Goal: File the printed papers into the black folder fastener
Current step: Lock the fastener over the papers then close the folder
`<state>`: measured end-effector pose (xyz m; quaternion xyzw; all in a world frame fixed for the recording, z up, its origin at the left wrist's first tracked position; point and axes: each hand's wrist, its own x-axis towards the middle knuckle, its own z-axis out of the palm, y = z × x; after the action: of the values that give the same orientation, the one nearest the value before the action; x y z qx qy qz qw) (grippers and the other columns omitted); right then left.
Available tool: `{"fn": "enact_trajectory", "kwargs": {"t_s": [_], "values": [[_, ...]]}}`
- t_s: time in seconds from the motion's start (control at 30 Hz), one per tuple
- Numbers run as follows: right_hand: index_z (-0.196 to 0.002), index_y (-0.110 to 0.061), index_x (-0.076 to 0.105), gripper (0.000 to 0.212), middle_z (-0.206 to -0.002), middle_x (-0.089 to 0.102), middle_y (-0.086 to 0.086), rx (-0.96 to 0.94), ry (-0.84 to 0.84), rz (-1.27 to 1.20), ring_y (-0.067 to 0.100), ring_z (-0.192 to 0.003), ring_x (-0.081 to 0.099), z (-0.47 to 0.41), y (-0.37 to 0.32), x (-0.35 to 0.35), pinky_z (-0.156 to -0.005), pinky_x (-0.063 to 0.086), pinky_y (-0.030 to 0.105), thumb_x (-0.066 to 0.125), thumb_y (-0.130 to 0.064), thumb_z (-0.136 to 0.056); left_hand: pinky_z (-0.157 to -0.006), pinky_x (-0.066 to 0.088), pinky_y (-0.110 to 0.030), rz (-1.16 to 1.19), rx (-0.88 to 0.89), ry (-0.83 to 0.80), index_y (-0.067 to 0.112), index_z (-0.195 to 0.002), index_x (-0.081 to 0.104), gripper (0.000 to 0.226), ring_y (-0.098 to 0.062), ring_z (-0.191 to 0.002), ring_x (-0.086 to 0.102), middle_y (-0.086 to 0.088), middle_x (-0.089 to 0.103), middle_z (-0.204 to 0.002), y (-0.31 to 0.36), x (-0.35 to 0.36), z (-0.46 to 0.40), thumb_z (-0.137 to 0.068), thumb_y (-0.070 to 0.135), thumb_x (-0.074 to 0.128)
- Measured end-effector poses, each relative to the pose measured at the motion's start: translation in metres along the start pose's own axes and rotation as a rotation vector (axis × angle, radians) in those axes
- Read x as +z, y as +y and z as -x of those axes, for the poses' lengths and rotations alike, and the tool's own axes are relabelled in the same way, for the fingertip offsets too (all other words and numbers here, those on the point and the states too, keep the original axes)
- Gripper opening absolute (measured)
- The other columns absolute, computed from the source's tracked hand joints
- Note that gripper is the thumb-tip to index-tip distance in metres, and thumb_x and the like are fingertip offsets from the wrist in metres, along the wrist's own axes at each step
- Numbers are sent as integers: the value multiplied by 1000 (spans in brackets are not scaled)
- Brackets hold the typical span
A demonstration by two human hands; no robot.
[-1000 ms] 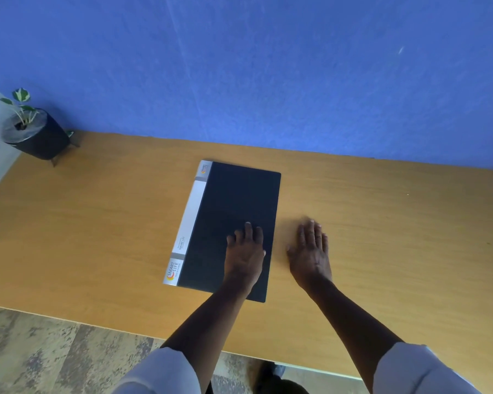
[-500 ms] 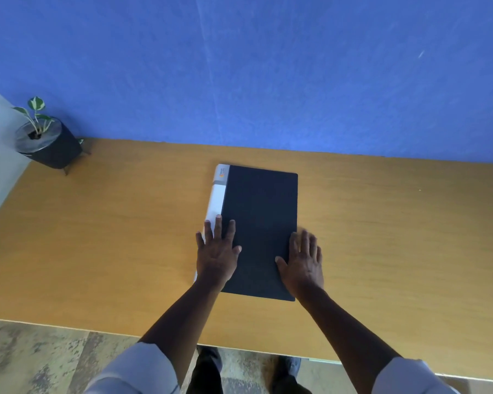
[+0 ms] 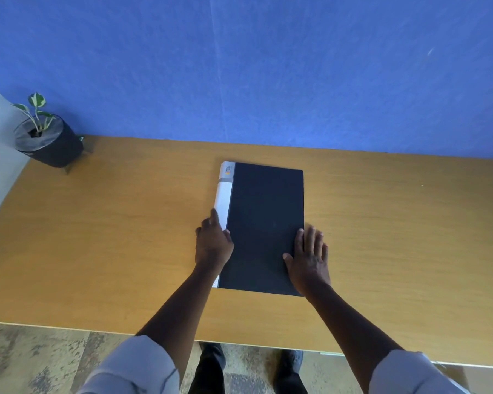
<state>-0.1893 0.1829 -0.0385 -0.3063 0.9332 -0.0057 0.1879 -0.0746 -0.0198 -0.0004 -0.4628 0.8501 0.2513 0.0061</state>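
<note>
1. Down by the floor [image 3: 34, 362], two dark shoes [image 3: 211, 351] peek out under the near edge of the table [image 3: 97, 251], and pale rolled-up sleeves [image 3: 137, 365] show on both arms

2. On the table, a little further in, the left hand [image 3: 212, 245] lies against the left edge of the black folder [image 3: 265, 223], with its fingers out straight and touching the white spine [image 3: 224, 197]; it is not gripping anything

3. Across from it, the right hand [image 3: 309, 257] lies flat and open on the folder's right edge, near the bottom corner, fingers spread a bit, half on the cover and half on the wood

4. Between the hands, the folder lies shut and flat in the middle of the table, long side pointing away; no papers show

5. Far off at the back left corner, a small plant [image 3: 36, 112] stands in a round black pot [image 3: 52, 143]

6. Behind it all stands a blue wall [image 3: 268, 66]
</note>
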Motion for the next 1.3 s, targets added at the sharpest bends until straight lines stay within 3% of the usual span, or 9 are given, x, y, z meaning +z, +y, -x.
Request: {"fn": "enact_trajectory", "kwargs": {"t_s": [0.13,0.23,0.3,0.47,0.63,0.83,1.03,1.2,1.3], "values": [[-159,-9,-11,76,-165,-19,21,3,-16,5,42,-153,-15,0,-1,-2,-125,3,54,26,-48,-106,-93,53,-41,147,-151,10,4,-122,62,47,-31,-112,64,-11,68,-123,-4,-11,-17,-90,38,65],[-159,-9,-12,77,-165,-21,20,3,-16,1,41,-152,-17,0,0,-1,-125,1,53,26,-49,-106,-76,54,-37,258,-197,3,4,-97,70,41,-31,-93,69,-8,75,-100,-7,-16,-23,-82,43,72],[-158,-10,-14,77,-165,-22,19,4,-21,2,41,-152,-18,0,0,0,-125,1,53,25,-49,-106,-71,56,-37,319,-212,9,6,-91,71,38,-30,-87,69,-7,75,-92,-9,-18,-24,-78,41,76],[-158,-11,-14,78,-165,-22,18,4,-27,-9,40,-152,-19,-1,2,-1,-126,0,52,27,-49,-105,-77,59,-39,459,-203,-35,7,-113,67,42,-29,-93,69,-8,72,-108,-16,-17,-20,-86,37,73],[-161,-12,0,76,-169,-10,13,59,0,-183,35,-155,-11,0,-4,-11,-126,1,50,36,-47,-104,-65,54,-30,565,-199,-72,8,-114,66,38,-26,-89,69,-6,72,-107,-25,-16,-13,-90,36,70],[-154,-16,25,72,-154,33,9,148,109,-413,34,-138,30,-7,-25,-32,-112,33,51,58,-38,-94,-57,48,-24,711,-201,-117,10,-109,69,29,-21,-83,69,-3,74,-100,-35,-23,-15,-92,33,68],[-152,-19,27,72,-140,46,13,144,66,-544,34,-124,45,-21,-43,-35,-101,46,51,63,-37,-92,-51,49,-19,833,-230,-163,19,-99,72,15,-15,-75,71,4,76,-89,-59,-38,-25,-93,32,67],[-157,-22,22,82,-144,51,12,168,20,-738,32,-127,54,-36,-66,-34,-98,53,49,68,-38,-92,-60,55,-28,930,-263,-208,21,-93,74,10,-18,-75,74,6,79,-88,-89,-54,-39,-93,29,68],[-157,-28,20,84,-138,58,10,200,-12,-862,29,-119,60,-45,-82,-33,-94,56,49,71,-36,-91,-60,56,-27,944,-257,-211,21,-92,74,9,-18,-75,75,4,79,-90,-109,-67,-48,-93,27,68]]}}
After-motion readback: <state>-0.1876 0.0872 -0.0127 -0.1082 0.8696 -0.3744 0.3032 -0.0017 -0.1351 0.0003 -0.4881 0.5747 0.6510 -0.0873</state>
